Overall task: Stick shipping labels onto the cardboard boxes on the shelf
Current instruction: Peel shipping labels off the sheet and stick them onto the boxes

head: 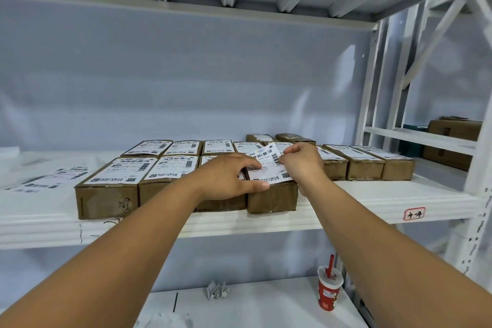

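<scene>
The left hand (231,176) pressed flat fingers on the label (271,172) atop the box (271,198) — the right hand (300,162) pinched its raised far corner.

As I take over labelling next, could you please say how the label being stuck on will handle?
Probably floppy: the label curls up where the right hand pinches it. Likely light and sticky: its near end lies flat on the box.
</scene>
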{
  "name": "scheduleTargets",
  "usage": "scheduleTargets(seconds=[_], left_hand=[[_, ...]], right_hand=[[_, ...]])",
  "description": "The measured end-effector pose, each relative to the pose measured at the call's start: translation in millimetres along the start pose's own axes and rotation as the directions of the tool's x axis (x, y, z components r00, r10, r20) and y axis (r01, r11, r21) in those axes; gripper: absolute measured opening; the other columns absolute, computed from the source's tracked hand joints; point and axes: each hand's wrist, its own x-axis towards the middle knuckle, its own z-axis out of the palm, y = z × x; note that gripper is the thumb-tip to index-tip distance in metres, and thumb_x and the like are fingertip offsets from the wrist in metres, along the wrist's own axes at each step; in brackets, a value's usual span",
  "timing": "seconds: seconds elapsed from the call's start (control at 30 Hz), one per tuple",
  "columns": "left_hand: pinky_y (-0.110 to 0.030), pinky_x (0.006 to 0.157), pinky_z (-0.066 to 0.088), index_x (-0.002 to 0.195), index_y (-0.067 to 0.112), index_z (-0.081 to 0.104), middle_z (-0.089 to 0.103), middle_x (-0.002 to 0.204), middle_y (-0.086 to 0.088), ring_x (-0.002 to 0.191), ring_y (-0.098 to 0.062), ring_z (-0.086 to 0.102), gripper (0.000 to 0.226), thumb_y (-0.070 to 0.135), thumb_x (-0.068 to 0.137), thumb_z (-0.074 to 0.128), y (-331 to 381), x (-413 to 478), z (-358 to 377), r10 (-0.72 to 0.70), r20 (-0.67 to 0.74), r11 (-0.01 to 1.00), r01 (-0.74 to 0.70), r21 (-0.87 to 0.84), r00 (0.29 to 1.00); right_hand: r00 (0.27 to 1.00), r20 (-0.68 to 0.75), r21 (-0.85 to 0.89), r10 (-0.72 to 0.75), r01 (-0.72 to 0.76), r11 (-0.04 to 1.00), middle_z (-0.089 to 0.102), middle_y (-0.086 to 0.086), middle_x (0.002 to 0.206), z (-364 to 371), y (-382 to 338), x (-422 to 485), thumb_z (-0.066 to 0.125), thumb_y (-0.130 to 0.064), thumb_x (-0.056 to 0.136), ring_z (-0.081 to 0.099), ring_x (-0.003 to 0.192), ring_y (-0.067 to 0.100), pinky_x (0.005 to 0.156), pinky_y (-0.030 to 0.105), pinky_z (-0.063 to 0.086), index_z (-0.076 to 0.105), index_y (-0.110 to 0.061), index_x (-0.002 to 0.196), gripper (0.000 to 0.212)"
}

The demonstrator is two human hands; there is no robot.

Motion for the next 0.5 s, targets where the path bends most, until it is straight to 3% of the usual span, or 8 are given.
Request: scheduleTargets(seconds=[0.27,0.4,0.5], left_hand=[[-0.027,0.099,0.037,0.130,0.030,0.052,0.051,0.132,0.010,0.114,-0.009,0.047,0.042,0.049,0.092,0.046,0.9,-0.6,0.2,-0.009,-0.003,1.000,0.010,0.017,1.000],[-0.026,0.096,0.038,0.129,0.028,0.053,0.054,0.130,0.009,0.111,-0.008,0.048,0.041,0.048,0.094,0.045,2.0,0.1,0.6,-0.003,-0.001,0.999,0.003,0.043,1.000],[-0.023,0.093,0.036,0.128,0.027,0.054,0.054,0.129,0.010,0.110,-0.007,0.048,0.041,0.047,0.094,0.045,2.2,0.7,1.2,0.006,-0.004,0.998,-0.006,0.055,1.000]], right_hand=[[1.000,0.008,-0.071,-0.016,0.017,0.997,0.060,-0.007,0.085,0.0,-2.4,-3.6,0.063,-0.018,0.079,0.060,0.100,0.023,0.095,0.047,0.045,0.055,-0.026,0.075,0.012],[0.997,0.040,-0.222,-0.073,0.080,0.972,0.054,-0.009,0.083,-4.7,-3.0,-5.3,0.064,-0.025,0.082,0.054,0.108,0.020,0.100,0.037,0.034,0.055,-0.029,0.089,0.013],[0.990,0.086,-0.305,-0.114,0.135,0.943,0.052,-0.013,0.076,-7.1,-6.2,-10.5,0.062,-0.024,0.082,0.053,0.106,0.017,0.095,0.037,0.027,0.052,-0.033,0.096,0.019]])
